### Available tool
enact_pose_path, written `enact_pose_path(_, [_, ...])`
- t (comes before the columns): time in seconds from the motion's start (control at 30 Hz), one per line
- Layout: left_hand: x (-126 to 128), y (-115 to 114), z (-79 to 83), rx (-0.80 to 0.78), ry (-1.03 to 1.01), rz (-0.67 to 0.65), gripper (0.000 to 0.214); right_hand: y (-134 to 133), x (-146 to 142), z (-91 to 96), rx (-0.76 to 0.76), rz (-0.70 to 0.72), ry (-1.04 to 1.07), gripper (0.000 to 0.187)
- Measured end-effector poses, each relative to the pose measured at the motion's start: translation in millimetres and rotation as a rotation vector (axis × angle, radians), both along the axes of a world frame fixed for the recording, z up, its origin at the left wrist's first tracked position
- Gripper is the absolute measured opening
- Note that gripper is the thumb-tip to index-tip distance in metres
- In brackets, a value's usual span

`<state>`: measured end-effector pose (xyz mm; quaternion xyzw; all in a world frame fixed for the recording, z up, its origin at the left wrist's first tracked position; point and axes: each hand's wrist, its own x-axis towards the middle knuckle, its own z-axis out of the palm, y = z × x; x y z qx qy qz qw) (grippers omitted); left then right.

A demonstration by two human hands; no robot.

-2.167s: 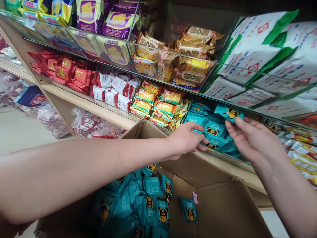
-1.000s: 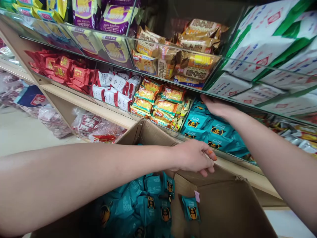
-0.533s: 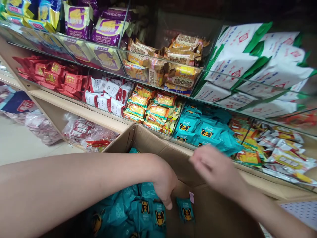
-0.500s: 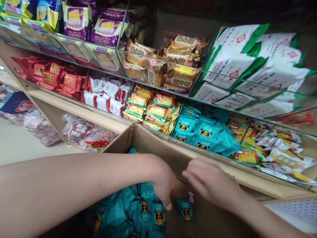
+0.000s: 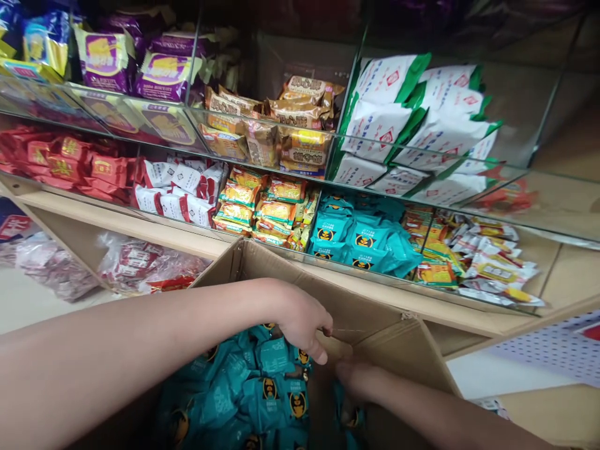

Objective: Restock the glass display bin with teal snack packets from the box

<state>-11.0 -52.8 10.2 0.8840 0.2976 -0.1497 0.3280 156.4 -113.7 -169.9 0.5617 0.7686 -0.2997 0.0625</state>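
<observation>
My left hand [image 5: 304,322] hovers over the cardboard box [image 5: 389,331], its thumb and bent fingers apart with nothing between them. Below it lies a pile of teal snack packets [image 5: 272,397], each with a black and yellow emblem. Deeper in the box, my right hand [image 5: 359,381] reaches down onto a single teal packet [image 5: 354,417] beside the pile. Its fingers lie across that packet and look closed on it, though shadow blurs them.
Behind the box stands a shelf with clear dividers. It holds teal packets [image 5: 365,240], orange packets [image 5: 276,209], red packets [image 5: 65,162] and white-and-green bags [image 5: 389,125]. Plastic-wrapped bundles [image 5: 135,262] sit lower left. A perforated white panel [image 5: 553,350] is at right.
My right hand has gone down into the box, onto the lone teal packet. My left hand has risen slightly and its fingers have spread. The view has shifted to the right.
</observation>
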Motion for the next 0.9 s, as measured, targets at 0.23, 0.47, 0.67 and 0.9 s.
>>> enact_pose_path(0.23, [-6,3,7.4,0.100,0.080,0.002,0.062,12,5,90.1,0.003,0.003,0.218,0.026])
enact_pose_path(0.47, [-2,8,2.8,-0.336,-0.315,0.195,0.038,9,15,144.6,-0.083,-0.333,1.000,0.039])
enact_pose_path(0.67, [8,4,0.4,-0.687,-0.453,0.517,0.044,3,18,132.9,-0.037,-0.396,1.166,0.042])
enact_pose_path(0.9, [10,7,-2.8,-0.941,-0.517,0.534,0.039,0,24,133.8,-0.043,-0.417,1.235,0.043])
